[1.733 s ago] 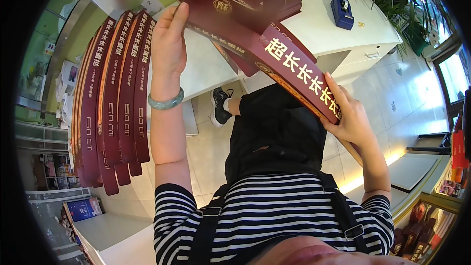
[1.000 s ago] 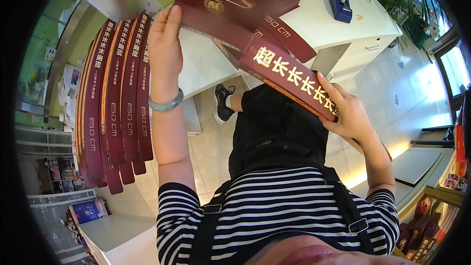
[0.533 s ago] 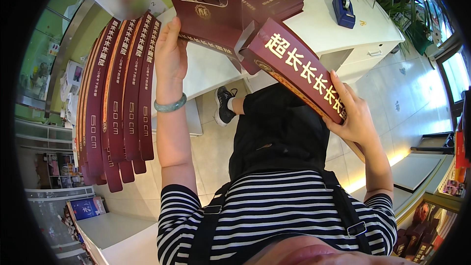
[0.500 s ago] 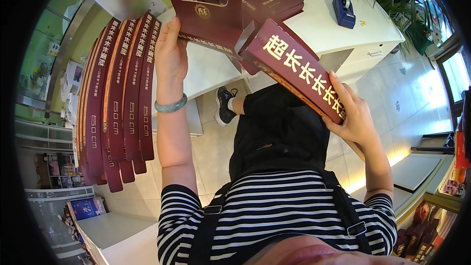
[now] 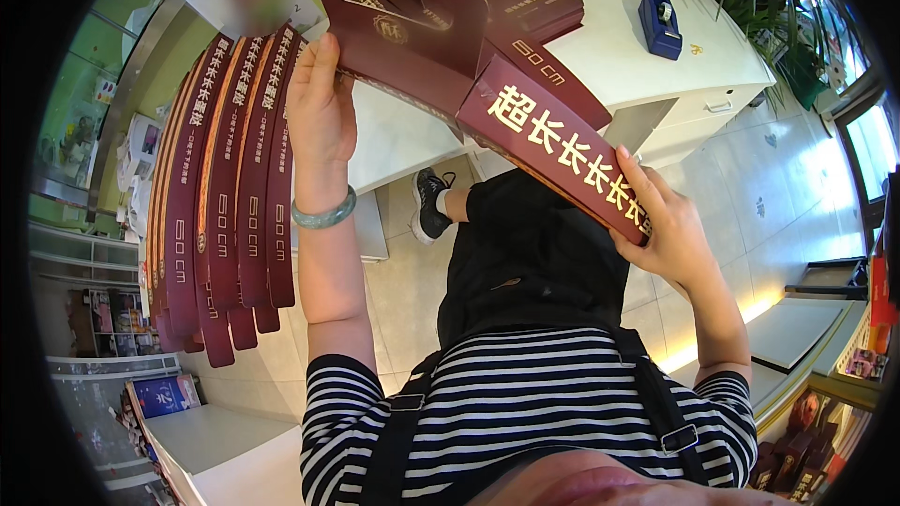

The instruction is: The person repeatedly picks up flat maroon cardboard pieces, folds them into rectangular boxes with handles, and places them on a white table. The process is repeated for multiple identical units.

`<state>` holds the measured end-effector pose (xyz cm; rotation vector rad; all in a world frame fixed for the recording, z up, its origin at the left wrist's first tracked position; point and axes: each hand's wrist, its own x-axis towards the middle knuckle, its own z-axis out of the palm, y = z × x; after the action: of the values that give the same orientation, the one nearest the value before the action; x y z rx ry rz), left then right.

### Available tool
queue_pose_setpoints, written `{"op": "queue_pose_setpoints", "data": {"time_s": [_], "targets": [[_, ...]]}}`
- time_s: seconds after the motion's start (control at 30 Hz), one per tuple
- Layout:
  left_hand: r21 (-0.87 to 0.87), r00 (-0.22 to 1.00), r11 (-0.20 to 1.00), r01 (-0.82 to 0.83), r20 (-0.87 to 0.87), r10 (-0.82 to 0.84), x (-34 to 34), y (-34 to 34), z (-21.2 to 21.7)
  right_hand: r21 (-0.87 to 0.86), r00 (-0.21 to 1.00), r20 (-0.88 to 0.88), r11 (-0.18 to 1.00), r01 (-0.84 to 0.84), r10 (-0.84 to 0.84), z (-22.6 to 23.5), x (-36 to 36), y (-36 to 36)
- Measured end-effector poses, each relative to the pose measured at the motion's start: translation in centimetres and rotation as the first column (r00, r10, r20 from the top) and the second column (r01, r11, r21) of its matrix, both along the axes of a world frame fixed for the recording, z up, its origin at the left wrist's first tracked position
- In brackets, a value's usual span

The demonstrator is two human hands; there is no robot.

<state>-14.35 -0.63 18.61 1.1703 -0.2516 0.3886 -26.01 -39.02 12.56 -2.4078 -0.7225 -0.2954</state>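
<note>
My left hand (image 5: pixel 323 117) grips the lower left edge of a maroon cardboard handle panel (image 5: pixel 455 47), which has an oval cut-out and a gold emblem. My right hand (image 5: pixel 670 220) is closed around the near right end of a long maroon box (image 5: pixel 553 136) with gold lettering. The far end of the box meets the panel's lower right corner; whether the two are one piece I cannot tell. Another maroon strip (image 5: pixel 562 70) with gold print slants behind the box.
A white counter (image 5: pixel 600 84) ahead bears a stack of flat maroon cartons (image 5: pixel 548 5), a blue tape dispenser (image 5: pixel 661 26) and small yellow-handled scissors (image 5: pixel 697 50). Several long maroon boxes (image 5: pixel 225 178) stand in a row at my left. A leafy plant (image 5: pixel 759 0) is at the far right.
The gap between the long box's far end and the handle panel has closed. The box has shifted slightly left, and the panel tilts more. Both hands keep their hold.
</note>
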Motion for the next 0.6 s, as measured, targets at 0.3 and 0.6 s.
{"op": "queue_pose_setpoints", "data": {"time_s": [0.3,0.6], "targets": [[0.072,0.998,0.997,0.002,0.066,-0.007,-0.1,-0.2,0.4,-0.043,1.000,-0.006,0.999,0.009,-0.009,0.7,0.2,-0.6],[0.085,0.995,0.995,0.048,0.084,-0.055,0.2,0.5,0.4,-0.067,1.000,0.025,0.998,0.008,-0.006,1.4,0.7,-0.9]]}}
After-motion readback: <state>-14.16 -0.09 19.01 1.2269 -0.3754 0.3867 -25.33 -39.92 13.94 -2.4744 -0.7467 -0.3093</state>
